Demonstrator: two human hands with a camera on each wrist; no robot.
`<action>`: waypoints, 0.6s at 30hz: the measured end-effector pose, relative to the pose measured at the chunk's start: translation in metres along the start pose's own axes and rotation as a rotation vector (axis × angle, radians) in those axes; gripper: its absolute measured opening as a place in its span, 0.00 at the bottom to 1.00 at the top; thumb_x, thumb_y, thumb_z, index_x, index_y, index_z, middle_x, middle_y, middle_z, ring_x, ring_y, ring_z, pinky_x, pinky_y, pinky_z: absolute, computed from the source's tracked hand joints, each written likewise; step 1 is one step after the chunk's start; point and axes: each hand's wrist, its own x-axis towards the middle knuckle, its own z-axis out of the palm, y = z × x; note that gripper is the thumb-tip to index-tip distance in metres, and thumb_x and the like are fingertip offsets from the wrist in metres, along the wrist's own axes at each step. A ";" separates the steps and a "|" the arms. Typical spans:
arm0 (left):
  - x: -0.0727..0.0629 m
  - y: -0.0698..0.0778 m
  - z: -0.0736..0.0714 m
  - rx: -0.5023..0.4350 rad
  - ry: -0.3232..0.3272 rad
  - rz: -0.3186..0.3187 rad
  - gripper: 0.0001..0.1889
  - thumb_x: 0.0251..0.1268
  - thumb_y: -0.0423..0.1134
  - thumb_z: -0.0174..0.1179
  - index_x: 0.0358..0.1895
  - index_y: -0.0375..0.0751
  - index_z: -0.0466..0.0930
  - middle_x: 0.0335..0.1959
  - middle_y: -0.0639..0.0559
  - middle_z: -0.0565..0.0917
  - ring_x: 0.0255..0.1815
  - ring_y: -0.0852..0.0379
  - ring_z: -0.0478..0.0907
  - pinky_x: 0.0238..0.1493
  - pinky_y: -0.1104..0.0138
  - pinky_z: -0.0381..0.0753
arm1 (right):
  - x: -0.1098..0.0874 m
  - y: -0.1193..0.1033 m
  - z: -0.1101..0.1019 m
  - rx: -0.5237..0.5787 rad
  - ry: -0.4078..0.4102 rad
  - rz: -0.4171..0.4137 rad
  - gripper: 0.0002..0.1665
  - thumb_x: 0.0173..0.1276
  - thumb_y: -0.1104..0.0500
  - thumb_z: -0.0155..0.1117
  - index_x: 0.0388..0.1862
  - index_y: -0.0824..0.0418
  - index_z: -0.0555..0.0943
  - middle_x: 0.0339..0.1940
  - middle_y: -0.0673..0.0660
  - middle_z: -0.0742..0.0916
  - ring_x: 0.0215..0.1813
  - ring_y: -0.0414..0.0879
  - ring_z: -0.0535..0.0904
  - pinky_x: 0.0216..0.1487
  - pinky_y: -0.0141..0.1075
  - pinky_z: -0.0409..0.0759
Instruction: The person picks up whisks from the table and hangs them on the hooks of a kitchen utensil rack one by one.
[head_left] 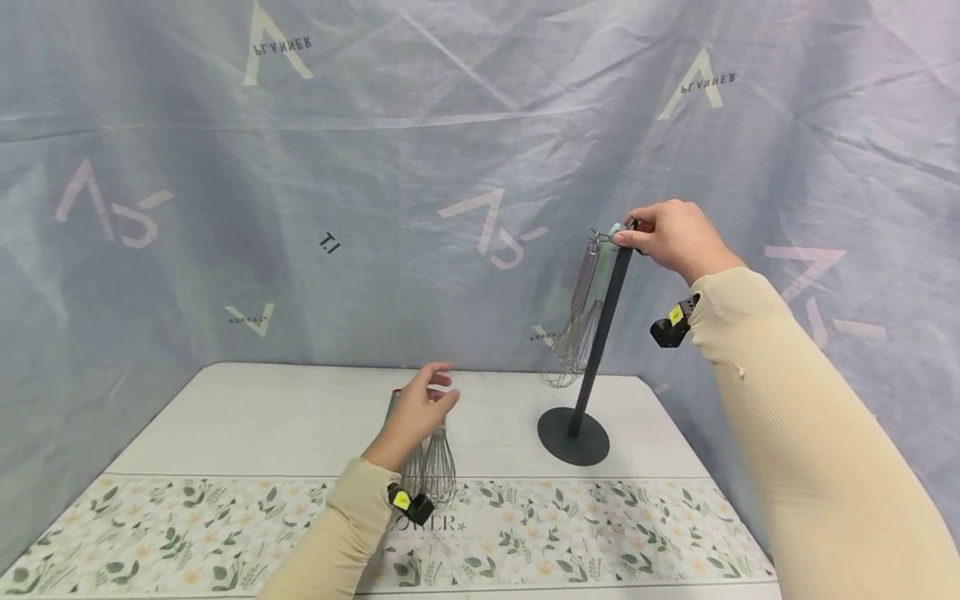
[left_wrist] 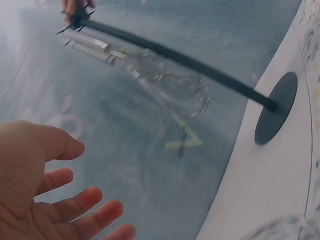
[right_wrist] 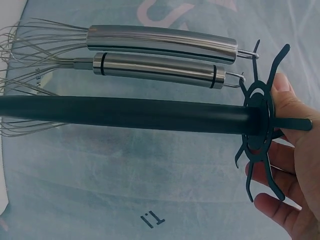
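A utensil stand (head_left: 598, 346), hung with balloon whisks (right_wrist: 162, 44), is gripped at its top by the right hand's (head_left: 678, 237) curled fingers; the left hand (head_left: 412, 412), fingers apart, is held near tabletop whisks (head_left: 439, 467).

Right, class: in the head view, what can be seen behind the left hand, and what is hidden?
Behind the left hand, whisk wires and a sliver of handle show against the table. The hand covers the rest, so how many whisks there are cannot be told.

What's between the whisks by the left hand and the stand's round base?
In the head view, the stretch between those whisks and the base is bare: only white tabletop shows.
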 end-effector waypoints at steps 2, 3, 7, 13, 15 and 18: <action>-0.006 -0.006 -0.009 -0.006 0.025 -0.012 0.25 0.74 0.40 0.60 0.71 0.48 0.69 0.59 0.44 0.79 0.59 0.45 0.79 0.52 0.50 0.81 | 0.000 0.000 0.000 0.011 -0.002 0.010 0.25 0.75 0.42 0.61 0.58 0.60 0.83 0.41 0.61 0.86 0.42 0.56 0.77 0.44 0.51 0.73; -0.008 -0.009 -0.014 -0.011 0.037 -0.023 0.25 0.74 0.40 0.60 0.71 0.48 0.69 0.58 0.44 0.79 0.59 0.45 0.79 0.51 0.50 0.81 | 0.000 0.000 0.000 0.017 -0.003 0.016 0.26 0.75 0.42 0.61 0.59 0.60 0.82 0.43 0.62 0.86 0.44 0.57 0.77 0.45 0.51 0.74; -0.018 -0.022 -0.032 -0.018 0.084 -0.057 0.25 0.75 0.41 0.60 0.71 0.47 0.68 0.58 0.43 0.79 0.59 0.45 0.79 0.53 0.50 0.81 | 0.000 -0.001 -0.001 0.034 -0.004 0.036 0.28 0.74 0.42 0.63 0.61 0.60 0.82 0.48 0.64 0.87 0.49 0.58 0.79 0.49 0.54 0.75; -0.027 -0.037 -0.059 -0.014 0.143 -0.086 0.24 0.77 0.39 0.58 0.72 0.43 0.68 0.59 0.39 0.78 0.57 0.41 0.79 0.53 0.48 0.80 | 0.000 -0.001 -0.001 0.005 0.009 0.023 0.29 0.73 0.42 0.64 0.60 0.61 0.84 0.49 0.66 0.88 0.52 0.62 0.80 0.51 0.57 0.75; -0.027 -0.038 -0.067 -0.018 0.164 -0.091 0.23 0.77 0.39 0.57 0.71 0.41 0.68 0.58 0.38 0.79 0.55 0.41 0.80 0.52 0.49 0.80 | 0.000 0.000 -0.001 -0.017 0.015 0.004 0.29 0.73 0.42 0.64 0.60 0.61 0.84 0.49 0.67 0.87 0.54 0.64 0.79 0.52 0.58 0.75; -0.028 -0.038 -0.076 -0.027 0.196 -0.100 0.23 0.76 0.38 0.58 0.70 0.38 0.69 0.57 0.36 0.79 0.53 0.41 0.81 0.50 0.53 0.82 | 0.001 0.000 -0.002 -0.036 0.013 -0.001 0.30 0.73 0.41 0.63 0.61 0.62 0.83 0.51 0.68 0.87 0.56 0.66 0.77 0.54 0.59 0.74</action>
